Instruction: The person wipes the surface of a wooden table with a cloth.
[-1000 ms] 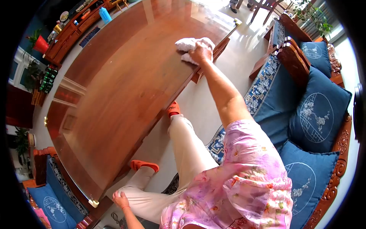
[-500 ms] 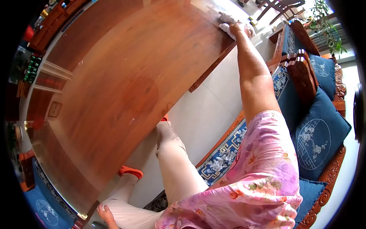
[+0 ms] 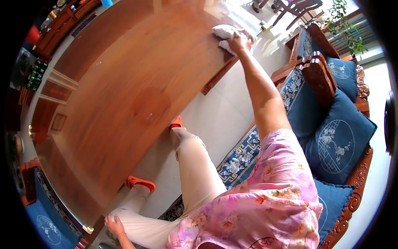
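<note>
My right hand (image 3: 240,43) grips a crumpled white cloth (image 3: 226,31) at the far right corner of a large, glossy wooden table (image 3: 124,74). The cloth lies against the tabletop by its edge, bunched partly under my fingers. My right arm is stretched out over the gap between table and sofa. Down at the lower left, my left hand (image 3: 115,224) rests on my left knee, holding nothing, its fingers lying over the beige trouser leg.
A carved wooden sofa with blue cushions (image 3: 342,141) runs along my right. Another blue seat (image 3: 54,224) stands at lower left. A wooden chair (image 3: 296,10) and a plant (image 3: 346,29) are at the far right, a cabinet (image 3: 54,37) at the far left. My orange slippers (image 3: 141,182) are on the floor.
My right hand has drawn the cloth back toward me and to the left along the table's edge. The view has shifted slightly. My left hand stays on the knee.
</note>
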`<act>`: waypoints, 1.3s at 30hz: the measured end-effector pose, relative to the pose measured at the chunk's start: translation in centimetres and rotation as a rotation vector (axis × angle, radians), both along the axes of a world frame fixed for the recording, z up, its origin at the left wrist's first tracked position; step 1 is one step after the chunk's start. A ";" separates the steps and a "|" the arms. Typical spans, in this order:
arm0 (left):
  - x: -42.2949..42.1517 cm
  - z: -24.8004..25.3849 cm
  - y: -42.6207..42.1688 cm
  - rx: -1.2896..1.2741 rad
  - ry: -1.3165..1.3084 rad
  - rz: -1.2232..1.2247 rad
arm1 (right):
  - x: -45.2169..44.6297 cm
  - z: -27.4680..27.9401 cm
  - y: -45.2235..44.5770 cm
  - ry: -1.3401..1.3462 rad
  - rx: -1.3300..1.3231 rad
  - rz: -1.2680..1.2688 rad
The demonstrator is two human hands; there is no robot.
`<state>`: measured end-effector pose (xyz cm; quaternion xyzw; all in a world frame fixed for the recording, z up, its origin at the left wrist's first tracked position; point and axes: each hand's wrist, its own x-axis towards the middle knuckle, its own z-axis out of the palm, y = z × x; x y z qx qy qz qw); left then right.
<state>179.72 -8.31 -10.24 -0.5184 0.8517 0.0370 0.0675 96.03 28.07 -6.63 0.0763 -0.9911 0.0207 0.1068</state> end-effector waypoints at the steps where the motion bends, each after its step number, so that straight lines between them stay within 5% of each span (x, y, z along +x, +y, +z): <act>1: -0.3 0.3 0.2 0.008 0.003 0.019 | 1.3 -0.4 -0.7 0.012 -0.025 0.043; 18: -0.3 0.3 1.0 -0.049 0.054 -0.012 | 33.4 1.2 -17.8 -0.131 -0.262 0.516; 29: -0.9 1.3 1.5 -0.025 -0.008 0.078 | 54.0 -0.2 -29.2 -0.113 -0.243 1.037; 32: -0.2 0.6 1.5 -0.038 0.026 0.091 | 55.0 0.4 -30.1 -0.274 -0.185 1.091; 34: 0.6 0.3 1.4 -0.056 0.016 0.080 | 52.9 0.5 -29.2 -0.352 -0.394 1.152; 39: 2.2 0.2 2.1 -0.068 0.117 0.106 | 42.4 1.7 -25.2 -0.186 -0.427 0.950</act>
